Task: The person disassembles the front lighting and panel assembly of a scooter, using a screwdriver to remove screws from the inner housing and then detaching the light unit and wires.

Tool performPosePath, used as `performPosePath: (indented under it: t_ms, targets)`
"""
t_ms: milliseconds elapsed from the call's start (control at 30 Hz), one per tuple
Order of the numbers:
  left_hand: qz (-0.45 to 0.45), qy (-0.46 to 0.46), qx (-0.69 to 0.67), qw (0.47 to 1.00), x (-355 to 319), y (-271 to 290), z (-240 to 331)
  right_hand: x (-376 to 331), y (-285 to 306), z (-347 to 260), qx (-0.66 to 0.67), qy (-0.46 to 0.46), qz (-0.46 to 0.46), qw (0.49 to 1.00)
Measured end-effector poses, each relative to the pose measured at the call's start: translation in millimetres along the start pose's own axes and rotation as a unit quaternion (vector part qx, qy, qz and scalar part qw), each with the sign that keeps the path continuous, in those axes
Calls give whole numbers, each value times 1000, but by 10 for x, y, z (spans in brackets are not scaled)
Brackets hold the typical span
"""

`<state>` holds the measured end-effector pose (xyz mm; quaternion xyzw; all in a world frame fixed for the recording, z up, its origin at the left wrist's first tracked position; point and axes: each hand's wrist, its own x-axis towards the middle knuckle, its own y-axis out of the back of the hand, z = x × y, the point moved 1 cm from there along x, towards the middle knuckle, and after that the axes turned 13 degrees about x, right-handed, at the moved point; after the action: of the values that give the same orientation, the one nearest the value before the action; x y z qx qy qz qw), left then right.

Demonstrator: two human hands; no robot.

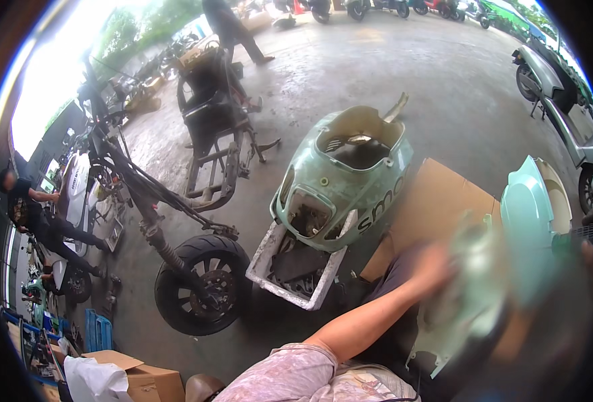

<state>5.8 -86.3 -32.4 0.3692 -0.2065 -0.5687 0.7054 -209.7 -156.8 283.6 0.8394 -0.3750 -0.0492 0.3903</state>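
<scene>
My left hand is smeared by motion at the near-left edge of a pale green scooter body panel, and its fingers appear closed on that edge. The panel is tilted in front of my body, its upper part blurred and its notched lower end sharper. My right hand is a blur at the far right, beside a teal green scooter cover; its fingers cannot be made out. Left of the panel, a large green scooter body shell rests on a scuffed white crate.
A cardboard sheet lies beyond my hands. Left stand a front wheel with fork and cables, and a bare scooter frame. A cardboard box is at lower left. One person is at left, another farther back; a scooter stands right.
</scene>
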Motion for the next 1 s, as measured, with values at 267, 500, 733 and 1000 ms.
performPosePath:
  t_ms: [267,500,733,1000]
  targets:
    - [-3,-14,13,1000,5,17,32,342,-525,-549,-121,255,-85,956]
    - [134,9,141,981,22,-343,-526,693,-717,-607,-112,172,-255,945]
    - [95,-31,49,994,71,-188,-2,461,-549,-712,-214,112,-257,936]
    - [37,-7,32,999,51,-145,23,334,-572,-768,-258,93,-254,927]
